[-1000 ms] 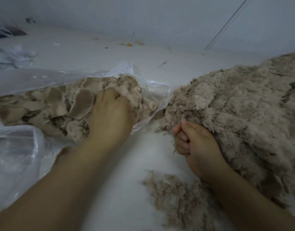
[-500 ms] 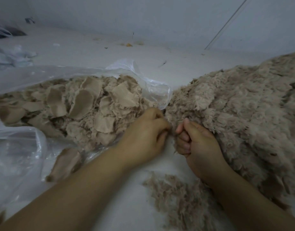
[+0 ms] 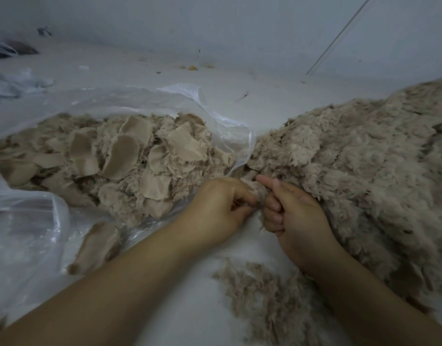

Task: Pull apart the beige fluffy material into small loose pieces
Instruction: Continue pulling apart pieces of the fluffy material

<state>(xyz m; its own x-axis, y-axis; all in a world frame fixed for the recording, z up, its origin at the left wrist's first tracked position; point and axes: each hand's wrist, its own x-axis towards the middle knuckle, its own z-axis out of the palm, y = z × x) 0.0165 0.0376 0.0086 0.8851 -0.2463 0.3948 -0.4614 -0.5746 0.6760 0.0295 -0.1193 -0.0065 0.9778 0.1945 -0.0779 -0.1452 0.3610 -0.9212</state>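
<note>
A large heap of beige fluffy material (image 3: 352, 166) fills the right side of the white surface. Its near-left edge is held between both hands. My left hand (image 3: 215, 208) pinches a tuft of the fluff with curled fingers. My right hand (image 3: 292, 211) grips the same edge right beside it, thumb raised on top. A clear plastic bag (image 3: 222, 121) on the left lies open and holds several torn beige pieces (image 3: 130, 156), some showing their woven backing.
Loose beige fibres (image 3: 262, 293) lie scattered on the white surface (image 3: 190, 320) below my hands. One torn piece (image 3: 95, 245) sits on the plastic at the near left. A white wall (image 3: 240, 26) rises behind. Crumpled plastic (image 3: 12, 81) lies at the far left.
My left hand left the pile of pieces in the bag and moved right to the edge of the fluffy heap, where it now pinches a tuft. My right hand stayed in place.
</note>
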